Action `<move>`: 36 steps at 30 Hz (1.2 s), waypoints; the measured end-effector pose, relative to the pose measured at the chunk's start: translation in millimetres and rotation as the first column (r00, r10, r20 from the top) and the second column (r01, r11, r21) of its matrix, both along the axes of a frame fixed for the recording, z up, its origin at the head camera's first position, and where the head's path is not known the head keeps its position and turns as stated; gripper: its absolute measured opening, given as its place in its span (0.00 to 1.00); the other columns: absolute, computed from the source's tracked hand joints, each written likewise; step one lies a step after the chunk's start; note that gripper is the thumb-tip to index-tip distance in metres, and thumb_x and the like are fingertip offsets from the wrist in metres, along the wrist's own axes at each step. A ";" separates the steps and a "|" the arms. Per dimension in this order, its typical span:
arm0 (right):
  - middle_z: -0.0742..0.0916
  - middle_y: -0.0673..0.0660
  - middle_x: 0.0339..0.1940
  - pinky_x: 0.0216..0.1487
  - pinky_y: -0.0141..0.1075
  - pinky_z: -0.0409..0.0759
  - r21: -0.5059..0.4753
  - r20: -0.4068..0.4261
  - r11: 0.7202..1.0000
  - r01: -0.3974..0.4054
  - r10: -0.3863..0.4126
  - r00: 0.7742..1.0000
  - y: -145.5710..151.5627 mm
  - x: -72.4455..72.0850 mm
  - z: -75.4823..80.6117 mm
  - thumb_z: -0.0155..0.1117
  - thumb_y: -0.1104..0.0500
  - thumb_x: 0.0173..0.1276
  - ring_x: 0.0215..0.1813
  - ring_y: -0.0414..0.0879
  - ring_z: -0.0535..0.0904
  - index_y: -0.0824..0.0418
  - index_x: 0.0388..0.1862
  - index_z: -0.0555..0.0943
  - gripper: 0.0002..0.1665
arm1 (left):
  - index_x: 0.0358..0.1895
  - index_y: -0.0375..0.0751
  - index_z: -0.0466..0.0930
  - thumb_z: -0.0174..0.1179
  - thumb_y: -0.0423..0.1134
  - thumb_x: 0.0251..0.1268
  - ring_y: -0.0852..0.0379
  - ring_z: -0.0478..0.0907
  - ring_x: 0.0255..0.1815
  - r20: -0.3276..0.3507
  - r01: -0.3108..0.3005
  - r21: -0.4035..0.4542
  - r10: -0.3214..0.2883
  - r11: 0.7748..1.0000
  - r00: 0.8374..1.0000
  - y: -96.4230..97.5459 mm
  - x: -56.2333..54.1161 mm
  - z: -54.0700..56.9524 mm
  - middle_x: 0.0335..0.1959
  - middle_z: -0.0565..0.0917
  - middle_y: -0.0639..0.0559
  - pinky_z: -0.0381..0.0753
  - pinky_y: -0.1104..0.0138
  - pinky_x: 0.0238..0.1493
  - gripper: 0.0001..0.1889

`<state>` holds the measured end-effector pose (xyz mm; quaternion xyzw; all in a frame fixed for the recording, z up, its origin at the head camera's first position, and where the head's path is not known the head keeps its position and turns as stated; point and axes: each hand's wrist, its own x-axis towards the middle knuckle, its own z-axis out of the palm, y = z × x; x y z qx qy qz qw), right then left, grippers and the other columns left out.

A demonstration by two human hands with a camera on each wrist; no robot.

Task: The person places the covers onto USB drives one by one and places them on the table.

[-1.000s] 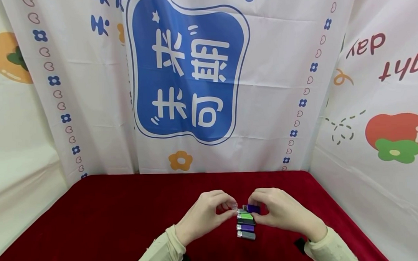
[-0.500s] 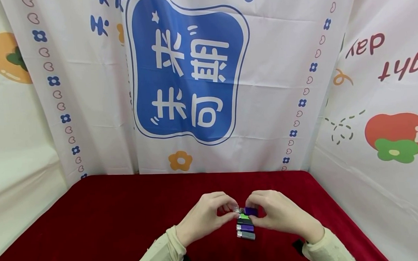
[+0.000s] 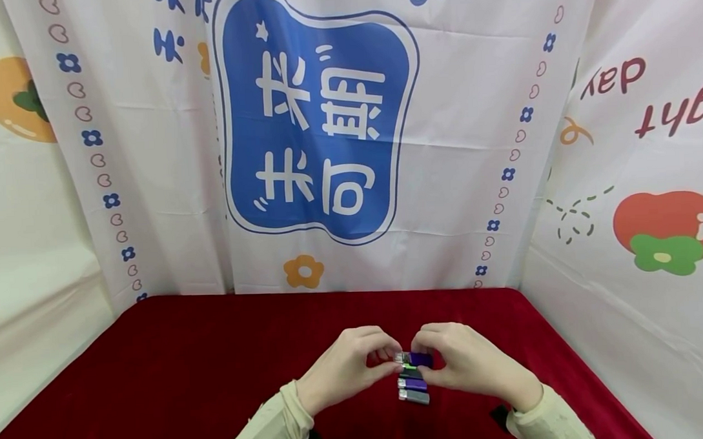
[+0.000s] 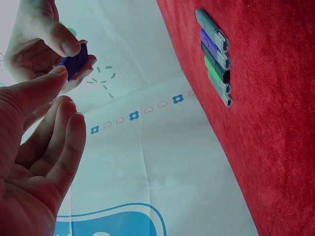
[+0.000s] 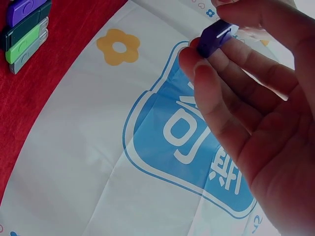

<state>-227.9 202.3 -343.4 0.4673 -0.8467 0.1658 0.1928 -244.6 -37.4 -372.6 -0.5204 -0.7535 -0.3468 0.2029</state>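
Note:
My right hand (image 3: 469, 361) pinches a purple USB flash drive (image 3: 421, 359) between thumb and fingers, its metal plug pointing left. Facing it, my left hand (image 3: 353, 361) pinches a small clear cap (image 3: 399, 357) at the plug's end. Whether the plug sits inside the cap is hard to tell. Both hands are above the table, over a row of flash drives lying side by side. In the left wrist view that row shows a grey drive (image 4: 208, 22), a purple one (image 4: 210, 42), a black one (image 4: 215, 63), a green one (image 4: 210, 65) and another grey one (image 4: 219, 91), with clear caps on visible ends.
A red cloth (image 3: 217, 366) covers the table. White printed curtains hang behind it (image 3: 453, 145) and along both sides. Dark objects, partly hidden, lie by each sleeve, one near the right sleeve (image 3: 556, 419).
The right hand has moved the purple flash drive left and slightly nearer, closing the gap to the clear cap. The left hand has shifted only a little. The row on the table stays put.

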 end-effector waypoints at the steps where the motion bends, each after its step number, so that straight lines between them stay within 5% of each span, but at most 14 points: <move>1: 0.78 0.40 0.28 0.28 0.23 0.72 0.000 -0.002 1.000 0.000 0.000 1.000 -0.1 -0.1 0.0 0.74 0.63 0.53 0.28 0.30 0.69 0.49 0.31 0.80 0.12 | 0.41 0.39 0.85 0.73 0.33 0.56 0.67 0.77 0.33 0.001 0.001 -0.001 -0.001 1.000 1.000 -0.1 0.0 0.0 0.35 0.83 0.53 0.77 0.79 0.37 0.10; 36: 0.79 0.40 0.30 0.31 0.18 0.69 -0.010 -0.051 0.999 -0.033 0.033 0.998 -2.2 2.0 2.1 0.75 0.64 0.52 0.28 0.32 0.71 0.52 0.32 0.82 0.11 | 0.42 0.42 0.84 0.69 0.35 0.61 0.71 0.75 0.34 -0.044 0.018 -0.015 -0.018 1.000 0.999 1.8 0.2 -0.1 0.36 0.82 0.58 0.77 0.78 0.36 0.08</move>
